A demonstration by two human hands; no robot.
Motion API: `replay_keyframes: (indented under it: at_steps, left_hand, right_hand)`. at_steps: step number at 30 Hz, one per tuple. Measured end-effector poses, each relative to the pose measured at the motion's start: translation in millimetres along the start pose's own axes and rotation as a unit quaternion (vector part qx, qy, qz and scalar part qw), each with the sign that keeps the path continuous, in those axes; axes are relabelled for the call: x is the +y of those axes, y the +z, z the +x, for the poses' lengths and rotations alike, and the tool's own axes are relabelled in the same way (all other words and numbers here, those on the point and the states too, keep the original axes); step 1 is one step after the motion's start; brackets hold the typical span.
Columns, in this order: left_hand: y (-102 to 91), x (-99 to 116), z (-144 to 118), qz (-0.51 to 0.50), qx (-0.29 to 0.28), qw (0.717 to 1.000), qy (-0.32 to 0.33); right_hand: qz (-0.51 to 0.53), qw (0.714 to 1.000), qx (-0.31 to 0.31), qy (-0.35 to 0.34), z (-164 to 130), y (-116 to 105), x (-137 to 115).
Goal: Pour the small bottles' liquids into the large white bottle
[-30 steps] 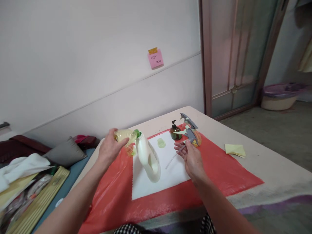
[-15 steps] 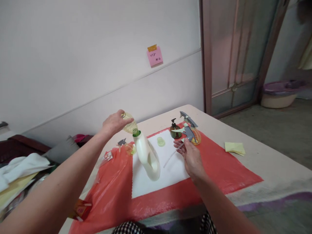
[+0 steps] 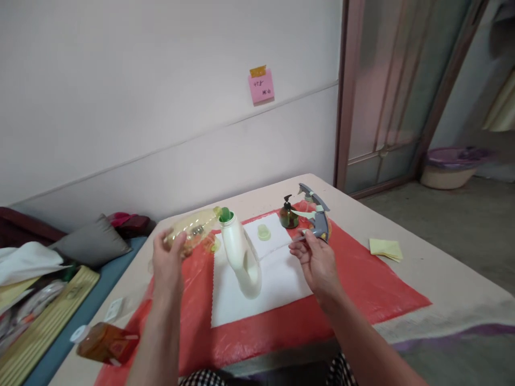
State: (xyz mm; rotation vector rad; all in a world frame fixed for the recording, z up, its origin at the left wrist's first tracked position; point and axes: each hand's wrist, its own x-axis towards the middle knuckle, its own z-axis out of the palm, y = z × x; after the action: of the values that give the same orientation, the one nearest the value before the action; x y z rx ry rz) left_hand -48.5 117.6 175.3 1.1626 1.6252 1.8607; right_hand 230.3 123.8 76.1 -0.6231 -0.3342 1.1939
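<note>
My left hand (image 3: pixel 169 260) is closed around the base of a clear yellowish bottle (image 3: pixel 197 228), blurred by motion. The bottle lies nearly level, its neck close by the green spout (image 3: pixel 226 215) of a white handled jug (image 3: pixel 241 254); whether they touch I cannot tell. The jug stands on a white sheet (image 3: pixel 281 289). In my right hand (image 3: pixel 316 260), fingers pinched, is a grey and pale green trigger spray head (image 3: pixel 321 222), its thin tube pointing down to the left. Between jug and right hand sits a pale green cap (image 3: pixel 264 232).
A dark green pump bottle (image 3: pixel 288 215) stands behind the right hand, near another grey spray head (image 3: pixel 311 194). Red plastic (image 3: pixel 362 289) covers the table around the sheet. A brown bottle (image 3: pixel 105 343) lies front left, yellow notes (image 3: pixel 385 248) right.
My left hand has moved down and left, bringing the yellowish bottle from upended over the jug's spout to nearly level. The right hand still holds the spray head. The view has shifted slightly.
</note>
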Motion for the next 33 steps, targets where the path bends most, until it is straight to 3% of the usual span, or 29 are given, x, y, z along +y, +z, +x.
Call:
replay_keyframes:
  at_steps: [3, 6, 9, 19, 29, 33]
  left_hand:
    - [-9.6, -41.8, -42.7, -0.213, -0.055, 0.97, -0.1]
    - [-11.7, -71.3, -70.7, -0.252, -0.076, 0.952, -0.153]
    - [-11.4, -86.1, -78.2, -0.236, -0.106, 0.951, -0.169]
    - [-9.6, -92.0, -72.2, -0.177, -0.157, 0.953, -0.188]
    - [13.6, -85.9, -93.2, -0.216, -0.197, 0.929, -0.227]
    - [20.9, -80.3, -105.9, -0.235, -0.189, 0.925, -0.232]
  right_hand:
    - [0.031, 1.0, -0.002, -0.004, -2.5, 3.9, -2.4]
    - [0.06, 0.998, -0.01, 0.004, -4.8, 6.2, -4.4]
    - [0.056, 0.998, -0.018, -0.009, -5.3, 5.8, -4.6]
    - [0.011, 0.999, -0.004, -0.044, -4.9, 6.1, -0.1]
    - [-0.081, 0.993, -0.07, 0.049, -39.1, 19.3, 37.5]
    - [-0.041, 0.99, -0.116, 0.073, -47.3, 23.6, 42.1]
